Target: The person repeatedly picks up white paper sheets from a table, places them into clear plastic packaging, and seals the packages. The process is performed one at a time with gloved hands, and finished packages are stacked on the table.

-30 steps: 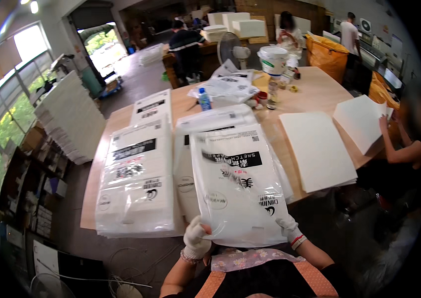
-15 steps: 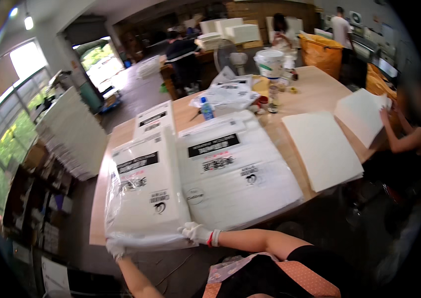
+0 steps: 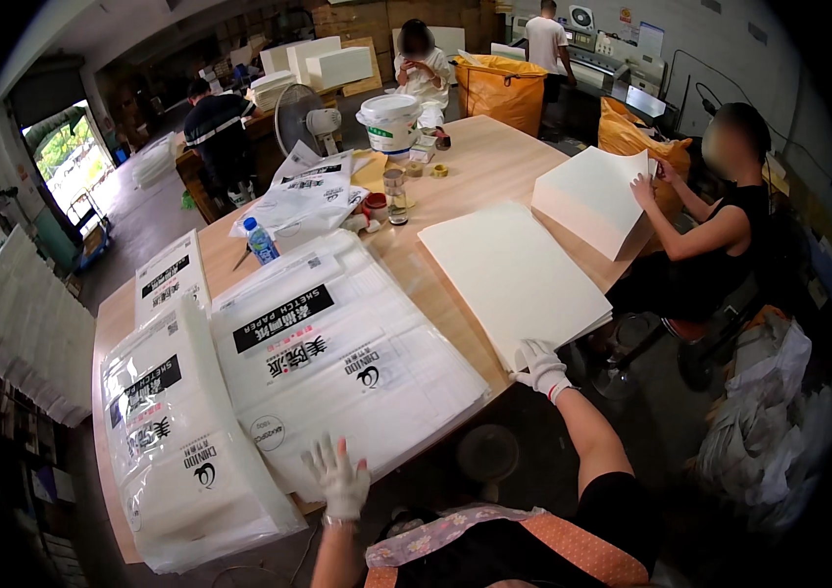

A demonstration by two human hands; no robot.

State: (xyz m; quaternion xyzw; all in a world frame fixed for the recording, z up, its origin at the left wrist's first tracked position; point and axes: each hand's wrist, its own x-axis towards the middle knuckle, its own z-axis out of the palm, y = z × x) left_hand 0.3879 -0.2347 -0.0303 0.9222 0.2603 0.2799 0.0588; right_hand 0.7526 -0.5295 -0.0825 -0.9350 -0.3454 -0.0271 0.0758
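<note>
My left hand [image 3: 340, 480], in a white glove, is raised over the near edge of the table with its fingers spread and nothing in it. Beside it lies a filled clear plastic bag of white paper [image 3: 156, 461], its near end slightly past the table edge. A pile of flat printed plastic bags [image 3: 337, 412] lies between my two hands. My gloved right hand [image 3: 541, 369] is at the near corner of a stack of white paper sheets [image 3: 509, 269], fingers stretched out toward the corner. Whether it presses on the sheets I cannot tell.
Across the table [image 3: 479, 162] stand a blue-capped bottle [image 3: 261, 242], a glass jar [image 3: 395, 196] and a white bucket [image 3: 389, 125]. At right a seated person [image 3: 730, 225] handles white sheets [image 3: 597, 201]. Orange sacks [image 3: 499, 93] and a fan [image 3: 298, 118] stand beyond. Stacked boards [image 3: 28, 323] are at left.
Both hands have let go of the filled bag's near end. My right hand has moved right to the paper stack, and my left hand has lifted off. The view has turned right.
</note>
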